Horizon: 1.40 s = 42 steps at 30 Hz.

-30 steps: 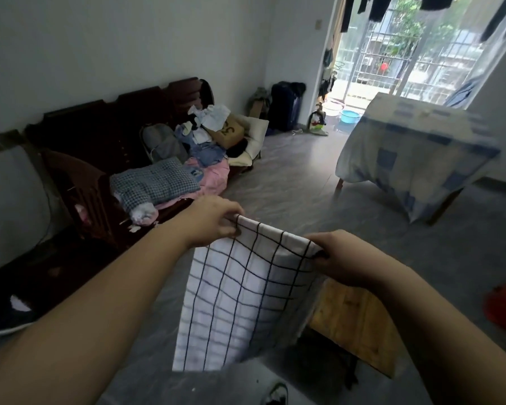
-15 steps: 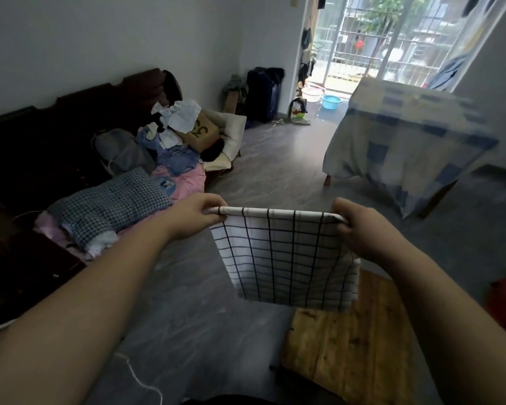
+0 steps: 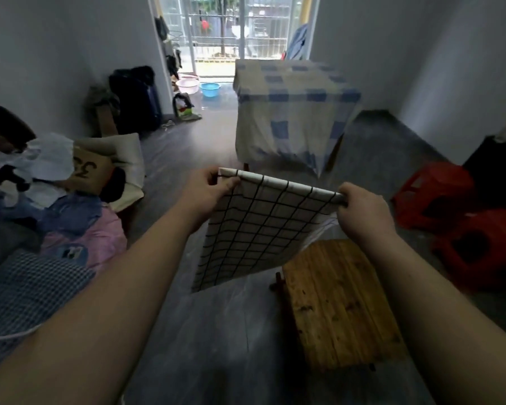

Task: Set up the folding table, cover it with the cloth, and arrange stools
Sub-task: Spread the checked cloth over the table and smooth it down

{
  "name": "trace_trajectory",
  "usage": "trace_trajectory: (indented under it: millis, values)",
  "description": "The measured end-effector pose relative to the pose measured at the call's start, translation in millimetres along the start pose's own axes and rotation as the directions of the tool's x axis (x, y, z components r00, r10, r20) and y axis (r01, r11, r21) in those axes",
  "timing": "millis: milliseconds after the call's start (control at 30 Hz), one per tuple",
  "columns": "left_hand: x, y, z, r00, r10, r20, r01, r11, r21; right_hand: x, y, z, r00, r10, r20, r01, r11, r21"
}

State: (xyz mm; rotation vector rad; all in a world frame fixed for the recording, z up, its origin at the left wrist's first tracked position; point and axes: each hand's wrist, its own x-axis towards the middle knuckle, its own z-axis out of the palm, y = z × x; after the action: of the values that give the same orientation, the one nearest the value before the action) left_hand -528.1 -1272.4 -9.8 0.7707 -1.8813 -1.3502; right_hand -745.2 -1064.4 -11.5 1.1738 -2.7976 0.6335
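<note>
Pinching the cloth [image 3: 254, 229] by its top corners, the left hand [image 3: 208, 188] and right hand [image 3: 362, 209] now hold it higher and tauter beyond the bare worktop [image 3: 339, 305]; spreading it over comes next.

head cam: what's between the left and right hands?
In the head view, the folded top edge of the white grid-checked cloth spans from the left hand to the right hand; each grips one end, and the rest hangs below.
</note>
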Motion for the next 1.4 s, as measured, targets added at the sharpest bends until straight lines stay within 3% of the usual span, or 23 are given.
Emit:
trace_trajectory:
  millis: [67,200,300,367,467,667,800,967,1033,1133,1400]
  values:
    - [11.1,6.9,15.6,0.994,0.031,0.104,-0.031,1.0,-0.001,-9.0,-7.9,4.5,1.0,0.024,0.0,-0.024,0.998,0.053]
    - [17.1,21.0,47.9,0.957,0.12,0.264,-0.13,0.991,0.024,-19.9,-38.6,5.6,0.972,-0.236,0.021,0.222,0.937,0.271]
    - [17.3,30.0,65.2,0.902,0.173,0.397,-0.202,0.979,0.033,-15.2,-51.9,2.7,0.961,-0.277,0.004,0.259,0.903,0.343]
    - [15.0,31.3,75.8,0.88,0.189,0.436,-0.235,0.97,0.055,-11.8,-47.7,1.6,0.977,-0.213,-0.004,0.197,0.896,0.397]
    - [12.1,14.3,84.4,0.907,0.171,0.384,-0.206,0.977,0.049,-11.2,-26.7,4.6,0.996,-0.08,-0.029,0.085,0.885,0.458]
    - [-3.4,-59.6,90.8,0.889,-0.062,0.454,-0.085,0.951,0.297,-21.0,31.6,2.1,0.991,0.121,-0.062,-0.049,0.744,0.666]
    - [-5.9,-83.7,106.0,0.894,-0.043,0.447,-0.092,0.957,0.275,-33.0,68.8,-5.2,0.979,0.194,-0.055,-0.101,0.708,0.698]
    - [0.9,-92.1,115.4,0.838,0.001,0.546,-0.269,0.87,0.412,-53.3,112.0,-21.9,0.924,0.376,-0.064,-0.176,0.571,0.802]
    - [4.5,-96.6,116.0,0.826,-0.033,0.563,-0.272,0.851,0.449,-61.4,124.2,-30.3,0.9,0.433,-0.044,-0.192,0.485,0.853]
    - [10.1,-104.0,121.9,0.808,-0.107,0.58,-0.279,0.797,0.536,-70.0,139.1,-39.8,0.872,0.486,-0.053,-0.195,0.445,0.874]
    - [31.1,-73.8,146.1,0.895,-0.032,0.446,-0.244,0.8,0.548,-76.1,178.1,-26.0,0.748,0.655,-0.104,-0.261,0.436,0.861]
